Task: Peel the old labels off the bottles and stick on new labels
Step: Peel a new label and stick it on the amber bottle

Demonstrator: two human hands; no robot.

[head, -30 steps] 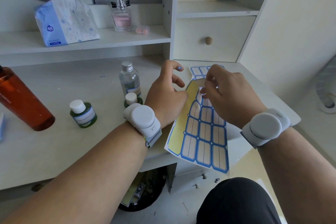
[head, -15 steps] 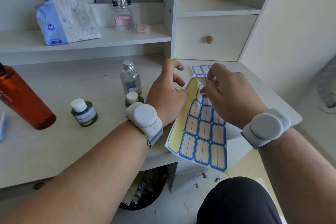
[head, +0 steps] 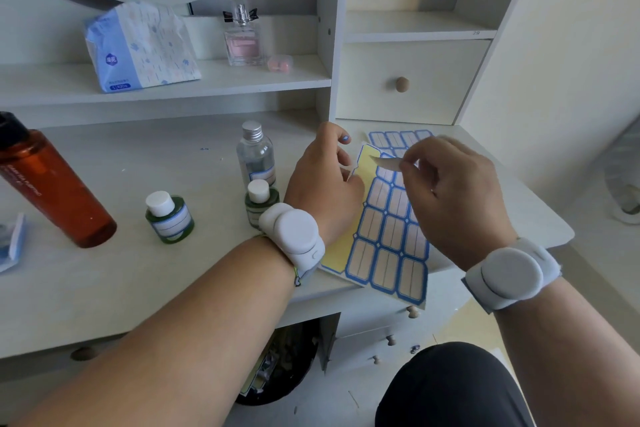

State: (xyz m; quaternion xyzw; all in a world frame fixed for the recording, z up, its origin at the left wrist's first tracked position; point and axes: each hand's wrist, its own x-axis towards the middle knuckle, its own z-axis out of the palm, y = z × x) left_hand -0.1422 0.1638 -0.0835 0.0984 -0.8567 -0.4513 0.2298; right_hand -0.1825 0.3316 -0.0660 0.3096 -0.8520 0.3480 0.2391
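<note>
A yellow-backed label sheet [head: 388, 236] with blue-bordered stickers lies over the desk's front edge. My left hand [head: 322, 191] pinches the sheet's top left corner. My right hand [head: 450, 198] holds one peeled label [head: 386, 162] lifted clear of the sheet between thumb and forefinger. A clear bottle with a silver cap [head: 256, 156] and a small green bottle [head: 260, 202] stand just left of my left hand; both carry blue-bordered labels. Another small green bottle [head: 168, 218] with a white cap and a blue-bordered label stands further left.
A tall orange bottle [head: 52, 184] stands at the desk's left. A second label sheet [head: 398, 139] lies behind my hands. On the shelf sit a tissue pack [head: 138, 48] and a perfume bottle [head: 243, 42]. A bin [head: 277, 364] is under the desk.
My right hand has pulled one label free of the sheet and lifted it up and to the right. My left hand keeps hold of the sheet's corner.
</note>
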